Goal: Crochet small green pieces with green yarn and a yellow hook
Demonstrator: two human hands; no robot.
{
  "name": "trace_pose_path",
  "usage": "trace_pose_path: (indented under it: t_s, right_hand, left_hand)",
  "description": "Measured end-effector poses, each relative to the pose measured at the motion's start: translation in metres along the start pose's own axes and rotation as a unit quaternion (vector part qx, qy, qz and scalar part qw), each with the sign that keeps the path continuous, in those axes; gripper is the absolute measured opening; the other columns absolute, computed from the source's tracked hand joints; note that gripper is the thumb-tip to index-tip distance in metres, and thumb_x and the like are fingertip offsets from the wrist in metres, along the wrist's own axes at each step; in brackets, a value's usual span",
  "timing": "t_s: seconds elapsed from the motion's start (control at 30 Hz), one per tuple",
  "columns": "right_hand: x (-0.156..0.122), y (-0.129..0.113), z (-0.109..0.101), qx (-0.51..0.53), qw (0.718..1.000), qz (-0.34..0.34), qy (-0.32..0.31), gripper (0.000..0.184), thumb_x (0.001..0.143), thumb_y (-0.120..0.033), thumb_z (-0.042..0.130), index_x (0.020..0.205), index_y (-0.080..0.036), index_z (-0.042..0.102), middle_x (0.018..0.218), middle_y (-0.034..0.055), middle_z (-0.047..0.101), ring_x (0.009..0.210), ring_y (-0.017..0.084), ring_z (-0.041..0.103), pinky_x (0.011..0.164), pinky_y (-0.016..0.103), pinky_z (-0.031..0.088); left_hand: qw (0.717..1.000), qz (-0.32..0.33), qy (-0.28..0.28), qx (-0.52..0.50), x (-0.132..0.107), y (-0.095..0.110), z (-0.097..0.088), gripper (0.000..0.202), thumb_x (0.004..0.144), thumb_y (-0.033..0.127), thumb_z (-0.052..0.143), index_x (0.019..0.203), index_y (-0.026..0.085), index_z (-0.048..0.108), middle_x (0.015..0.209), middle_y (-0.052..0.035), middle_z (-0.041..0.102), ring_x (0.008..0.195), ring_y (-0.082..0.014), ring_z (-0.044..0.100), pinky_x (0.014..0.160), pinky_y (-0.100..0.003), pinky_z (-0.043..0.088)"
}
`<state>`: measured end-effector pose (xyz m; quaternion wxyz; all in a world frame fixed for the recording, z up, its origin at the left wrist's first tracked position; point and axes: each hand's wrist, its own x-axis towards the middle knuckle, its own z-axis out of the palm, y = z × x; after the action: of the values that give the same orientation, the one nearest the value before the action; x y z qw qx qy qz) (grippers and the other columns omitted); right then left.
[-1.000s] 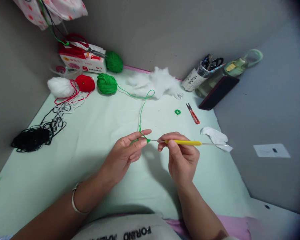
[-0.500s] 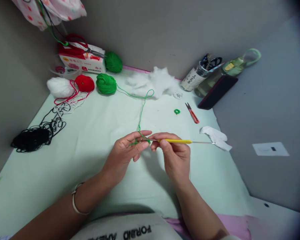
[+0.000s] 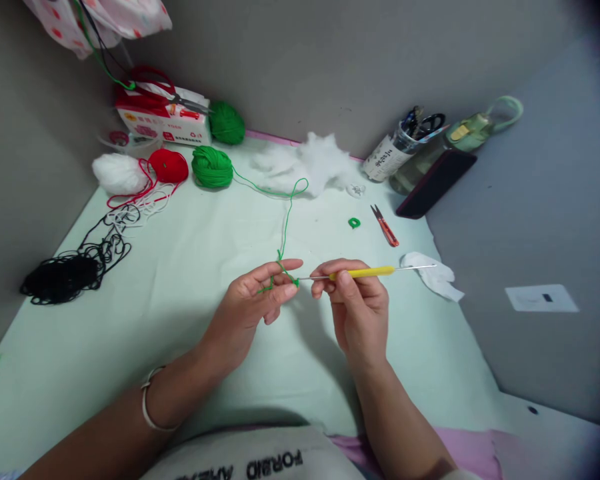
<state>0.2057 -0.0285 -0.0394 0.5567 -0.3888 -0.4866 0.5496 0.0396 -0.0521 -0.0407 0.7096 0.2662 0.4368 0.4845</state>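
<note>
The person's left hand (image 3: 250, 300) pinches a small green yarn piece (image 3: 296, 284) at the thumb tip, its forefinger stretched out straight with a green strand (image 3: 285, 227) crossing it. Just to its right, the right hand (image 3: 363, 307) grips a yellow-handled hook (image 3: 367, 273) like a pen, thumb against the handle. The hook's front end meets the green yarn piece at the left fingertips; whether it has caught a loop is too small to tell. Its rear shaft points out past the right hand, crossing in front of a crumpled white tissue (image 3: 443, 281).

From the left hand, the strand runs away from the person, loops, and leads to a green ball (image 3: 212, 167) beyond that hand. A small green ring (image 3: 354, 223) and red-handled snips (image 3: 386, 230) lie beyond the right hand. Tangled black yarn (image 3: 60, 279) lies well to the left of both hands.
</note>
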Motion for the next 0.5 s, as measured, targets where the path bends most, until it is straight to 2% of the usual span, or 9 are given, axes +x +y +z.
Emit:
trace_pose_path:
  t_s: [0.23, 0.5]
  right_hand:
    - [0.0014, -0.0022, 0.0, 0.046, 0.998, 0.032, -0.012, 0.017, 0.097, -0.027, 0.062, 0.091, -0.022, 0.076, 0.086, 0.0021, 0.07, 0.067, 0.012, 0.064, 0.065, 0.027, 0.054]
    - [0.0036, -0.0027, 0.0003, 0.052, 0.998, 0.046, -0.011, 0.017, 0.097, -0.028, 0.062, 0.088, -0.021, 0.074, 0.081, 0.0016, 0.068, 0.065, 0.011, 0.062, 0.064, 0.026, 0.051]
  left_hand:
    - [1.0, -0.006, -0.008, 0.007, -0.0003, -0.0005, -0.0005, 0.033, 0.082, 0.031, 0.078, 0.114, 0.024, 0.076, 0.076, 0.0049, 0.052, 0.053, -0.0043, 0.032, 0.053, -0.025, 0.026]
    - [1.0, -0.012, -0.023, 0.003, -0.0001, -0.0017, -0.0017, 0.031, 0.085, 0.032, 0.076, 0.115, 0.026, 0.076, 0.075, 0.0054, 0.051, 0.052, -0.0028, 0.032, 0.053, -0.024, 0.025]
